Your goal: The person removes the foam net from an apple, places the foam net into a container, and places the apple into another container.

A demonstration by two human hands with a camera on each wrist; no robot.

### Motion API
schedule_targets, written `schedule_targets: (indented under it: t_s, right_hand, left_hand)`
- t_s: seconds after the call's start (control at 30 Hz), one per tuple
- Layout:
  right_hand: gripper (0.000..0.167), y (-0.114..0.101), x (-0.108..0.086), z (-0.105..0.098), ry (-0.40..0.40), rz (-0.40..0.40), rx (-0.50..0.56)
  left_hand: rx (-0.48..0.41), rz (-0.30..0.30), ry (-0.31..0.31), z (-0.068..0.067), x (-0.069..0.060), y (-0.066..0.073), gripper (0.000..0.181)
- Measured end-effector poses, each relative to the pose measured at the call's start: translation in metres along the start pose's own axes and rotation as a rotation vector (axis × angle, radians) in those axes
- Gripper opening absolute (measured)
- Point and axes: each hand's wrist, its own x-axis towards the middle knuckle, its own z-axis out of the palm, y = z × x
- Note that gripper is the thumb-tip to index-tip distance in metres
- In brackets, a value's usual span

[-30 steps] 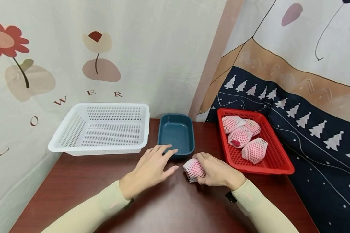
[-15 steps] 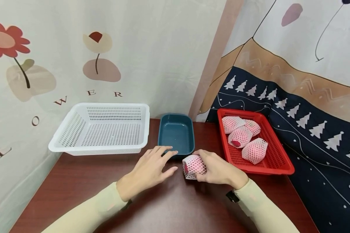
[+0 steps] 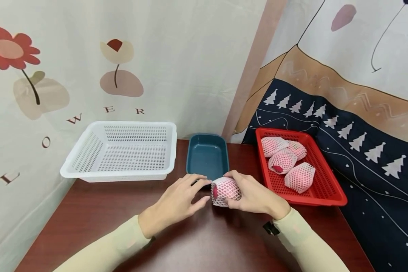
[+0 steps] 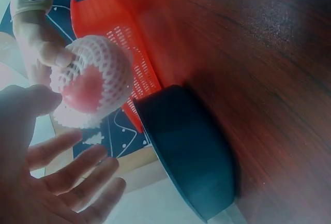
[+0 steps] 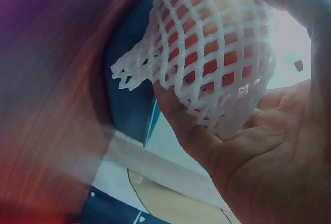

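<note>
Backdrop cloth [image 3: 176, 64] reads "LOWER" while right fingers [image 3: 237, 176] grip a netted fruit [image 3: 227, 189]

A foam-netted red fruit [image 3: 226, 190] sits gripped in the right hand [image 3: 256, 195].

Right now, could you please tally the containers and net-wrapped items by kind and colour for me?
Net-wrapped items: 5
White basket: 1
Red basket: 1
Dark blue tray: 1
Total: 8
</note>
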Motion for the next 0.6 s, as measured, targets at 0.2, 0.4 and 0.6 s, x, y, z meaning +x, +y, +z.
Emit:
schedule_targets:
  t_s: [0.2, 0.4, 0.6]
  right_hand:
    - [0.075, -0.003, 0.003, -0.002, 0.028, -0.022, 0.014]
    - [0.076, -0.008, 0.008, -0.003, 0.037, -0.031, 0.044]
    - [0.077, -0.01, 0.011, -0.001, 0.054, -0.031, 0.071]
  left_hand:
    - [-0.073, 0.063, 0.1, 0.0, 0.001, -0.001, 0.039]
    - [-0.182, 0.112, 0.169, 0.002, 0.001, -0.001, 0.032]
    - [-0.239, 0.135, 0.211, 0.003, 0.004, 0.002, 0.035]
